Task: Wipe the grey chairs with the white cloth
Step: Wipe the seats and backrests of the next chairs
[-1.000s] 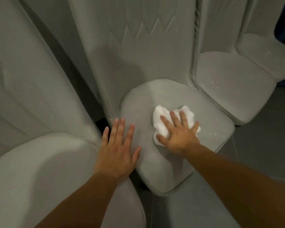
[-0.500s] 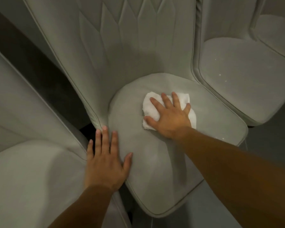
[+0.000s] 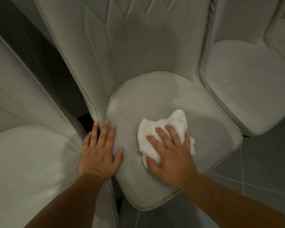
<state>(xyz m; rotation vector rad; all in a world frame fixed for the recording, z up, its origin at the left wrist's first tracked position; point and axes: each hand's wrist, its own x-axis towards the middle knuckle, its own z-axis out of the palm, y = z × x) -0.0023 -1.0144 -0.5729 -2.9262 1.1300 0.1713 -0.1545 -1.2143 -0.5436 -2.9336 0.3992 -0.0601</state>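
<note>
White cloth (image 3: 163, 129) lies crumpled on the seat of the middle grey chair (image 3: 155, 92), toward its right half. The right hand (image 3: 171, 155) presses flat on the cloth, fingers spread and nearly straight, its near part covered. The left hand (image 3: 99, 152) rests open, fingers straight, on that seat's left edge, beside the left chair (image 3: 31, 162). A third chair (image 3: 245, 88) stands far right, with white specks on its seat.

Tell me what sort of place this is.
Probably an indoor dining or seating area: several matching grey upholstered chairs with stitched high backs stand close together on a grey tiled floor. Nothing else narrows it.
</note>
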